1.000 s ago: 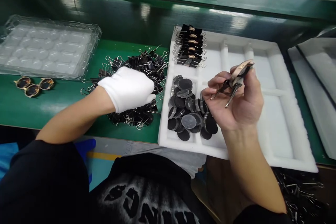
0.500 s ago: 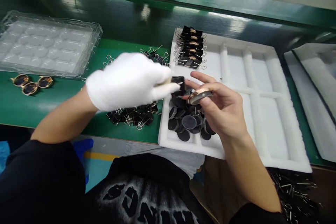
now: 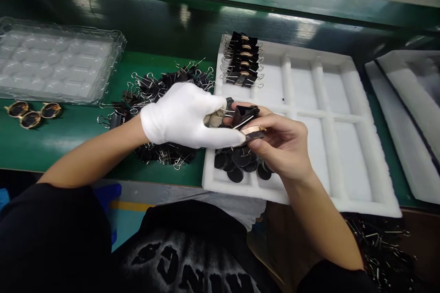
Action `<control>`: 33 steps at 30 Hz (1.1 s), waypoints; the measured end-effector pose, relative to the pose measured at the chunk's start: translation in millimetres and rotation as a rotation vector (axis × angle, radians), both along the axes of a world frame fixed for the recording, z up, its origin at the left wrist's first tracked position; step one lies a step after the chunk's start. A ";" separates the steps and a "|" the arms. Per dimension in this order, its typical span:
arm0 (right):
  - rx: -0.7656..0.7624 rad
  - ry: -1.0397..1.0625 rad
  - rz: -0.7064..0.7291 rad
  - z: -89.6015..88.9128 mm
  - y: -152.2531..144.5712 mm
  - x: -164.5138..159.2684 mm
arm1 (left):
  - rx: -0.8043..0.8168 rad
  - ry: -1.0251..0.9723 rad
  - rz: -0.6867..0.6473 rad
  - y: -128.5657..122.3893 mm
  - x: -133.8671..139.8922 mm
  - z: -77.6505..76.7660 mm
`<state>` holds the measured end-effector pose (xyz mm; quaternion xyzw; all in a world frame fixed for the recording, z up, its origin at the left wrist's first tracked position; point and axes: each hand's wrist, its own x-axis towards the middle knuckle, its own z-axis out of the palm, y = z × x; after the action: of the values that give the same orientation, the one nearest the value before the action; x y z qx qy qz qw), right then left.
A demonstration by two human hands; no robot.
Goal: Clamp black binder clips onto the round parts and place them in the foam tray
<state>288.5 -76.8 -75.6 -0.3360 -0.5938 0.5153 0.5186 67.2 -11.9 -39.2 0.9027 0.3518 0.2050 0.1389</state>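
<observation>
My left hand (image 3: 190, 116), in a white glove with bare fingertips, is closed on a black binder clip (image 3: 245, 114), its thumb stretched along the near side. The clip sits just above a round piece with a gold rim and dark disc (image 3: 255, 132), which my right hand (image 3: 287, 146) pinches between bare thumb and fingers. The two hands meet over a white foam tray (image 3: 343, 208). Dark round discs (image 3: 235, 175) lie heaped in its near left compartment, partly hidden by my hands. Left of the tray is a pile of binder clips (image 3: 151, 84).
Several clipped gold-rimmed pieces (image 3: 244, 62) stand in a row in the tray's far left compartment. Clear plastic trays (image 3: 62, 64) and three gold-rimmed round pieces (image 3: 30, 119) are on the left. Further foam trays (image 3: 409, 100) rest at right, with more binder clips (image 3: 385, 252) below.
My left hand has brought the binder clip rightward to the round piece. My right hand has shifted slightly left with that piece, and the camera view has moved a little.
</observation>
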 end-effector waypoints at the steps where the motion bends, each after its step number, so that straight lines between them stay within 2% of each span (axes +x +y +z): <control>1: -0.008 0.008 -0.014 -0.3 0.4 -0.9 | 0.005 -0.023 -0.006 -0.7 1.7 -2.3; 6: -0.003 0.079 -0.115 -3.3 3.7 -4.0 | -0.008 -0.130 0.115 -5.6 9.5 -10.8; 9: 0.023 0.100 -0.121 -4.4 4.7 -4.1 | -0.019 -0.176 0.148 -6.4 11.3 -13.6; 15: 0.007 0.025 -0.121 -6.0 4.2 -4.3 | 0.078 -0.184 0.100 -7.2 9.3 -16.1; 21: 0.001 0.020 -0.154 -6.5 3.0 -6.6 | 0.007 -0.201 0.101 -7.7 9.7 -15.8; 24: -0.013 -0.023 -0.229 -1.8 4.9 -1.9 | -0.020 -0.185 0.135 -1.8 8.8 -13.9; 26: -0.095 -0.045 -0.263 2.4 7.7 4.9 | -0.045 -0.180 0.131 4.3 6.9 -12.1; 29: -0.225 -0.096 -0.223 6.7 12.7 17.3 | -0.074 -0.160 0.112 11.2 4.3 -9.5; 33: -0.159 -0.257 -0.223 7.3 17.3 29.7 | -0.101 -0.063 0.075 9.2 4.6 -7.1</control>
<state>318.2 -59.6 -68.3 -0.5029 -0.5717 0.4526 0.4641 71.8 -2.7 -46.3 0.8739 0.3906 0.2202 0.1875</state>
